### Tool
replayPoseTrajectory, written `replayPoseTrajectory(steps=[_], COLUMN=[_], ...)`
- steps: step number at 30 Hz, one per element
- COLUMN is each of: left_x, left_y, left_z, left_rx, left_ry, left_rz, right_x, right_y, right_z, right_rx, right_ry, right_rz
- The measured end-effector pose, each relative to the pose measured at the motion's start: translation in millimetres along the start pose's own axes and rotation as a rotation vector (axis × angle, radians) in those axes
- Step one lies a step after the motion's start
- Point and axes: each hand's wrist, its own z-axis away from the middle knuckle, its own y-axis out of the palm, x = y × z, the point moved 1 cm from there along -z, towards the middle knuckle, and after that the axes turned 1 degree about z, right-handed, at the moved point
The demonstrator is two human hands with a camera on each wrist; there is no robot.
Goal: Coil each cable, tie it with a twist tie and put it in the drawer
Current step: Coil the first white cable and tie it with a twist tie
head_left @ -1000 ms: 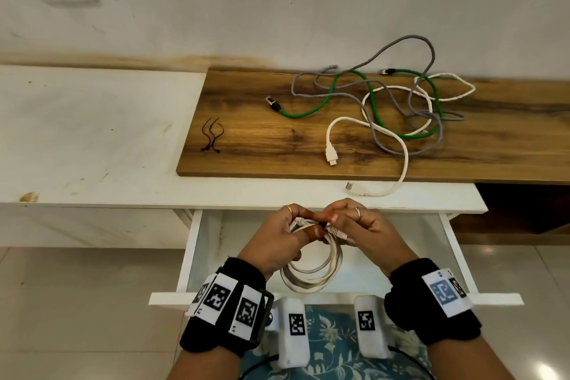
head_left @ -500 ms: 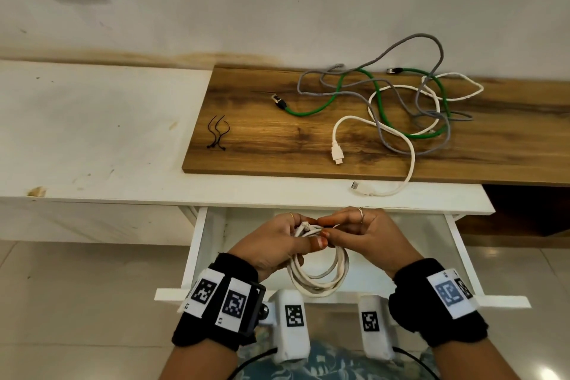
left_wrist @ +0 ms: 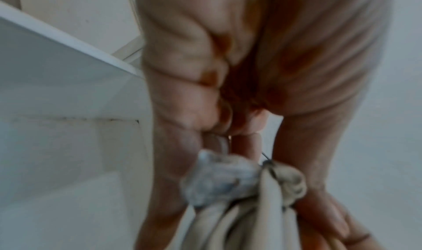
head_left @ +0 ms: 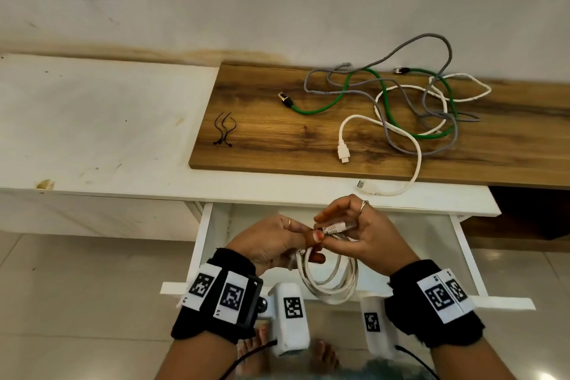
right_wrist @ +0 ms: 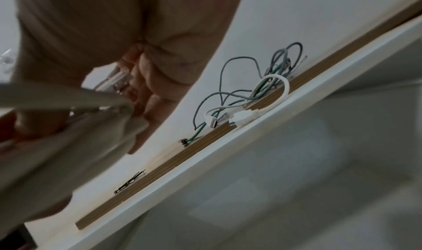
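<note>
Cable coil (head_left: 328, 274), white, hangs over the open drawer (head_left: 468, 259) at 6 o'clock. Left hand (head_left: 271, 242) and right hand (head_left: 354, 233) both pinch its top. Loose cables (head_left: 401, 108) lie on the surface at 1 o'clock.

The board (head_left: 277, 133) in the middle of the frame is brown wood with dark grain and a low sheen, lying on a matt white counter (head_left: 108, 120) that is scuffed and chipped at its lower left edge. On the board, the grey cable (head_left: 401, 145) looks braided and dull, the green cable (head_left: 320, 108) and white cable (head_left: 416, 163) are smooth plastic, and the black ties (head_left: 223, 133) are thin and dark. The coiled cable (head_left: 333, 284) at bottom centre is off-white, smooth plastic with a ribbed plug, over a smooth white drawer (head_left: 462, 253) and glossy floor tiles (head_left: 77, 302); the wrist bands (head_left: 216, 315) are black cloth.
</note>
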Motion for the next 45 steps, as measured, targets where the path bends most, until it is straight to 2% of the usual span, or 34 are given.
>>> replayPoseTrajectory(steps=[3,7,14,17,23,29,32,34,36,39,41,45], left_x=[-2,1,0,2,0,3,6,7,9,11,12,13], left_y=[4,8,5,-3,-14,-32,-51,-72,-95,-117,-126,-140], left_z=[-3,-13,-14,-16,-12,4,15,21,27,35,39,45], left_rx=[-0.028,-0.160,-0.264,-0.324,-0.385,-0.343,-0.357,-0.502,-0.729,-1.002,-1.078,-1.152], left_ry=[0.051,0.123,0.223,0.280,0.366,0.315,0.273,0.269,0.304,0.360,0.374,0.389], left_rz=[0.075,0.084,0.008,-0.141,-0.361,-0.511,-0.540,-0.531,-0.434,-0.233,-0.142,-0.027], right_x=[-4,-7,-11,-9,-7,-10,-13,-18,-30,-40,-41,-45], right_y=[-2,5,23,25,26,38,43,46,51,64,75,99], right_z=[-2,-4,-7,-9,-11,-14,-18,-25,-38,-64,-82,-119], right_rx=[-0.052,-0.085,-0.253,-0.305,-0.315,-0.212,-0.159,-0.150,-0.124,0.086,0.254,0.408], right_ry=[0.082,0.282,0.426,0.457,0.494,0.565,0.635,0.694,0.752,0.826,0.868,0.931], right_rz=[-0.151,-0.403,-0.674,-0.699,-0.652,-0.666,-0.601,-0.506,-0.343,-0.022,0.193,0.412])
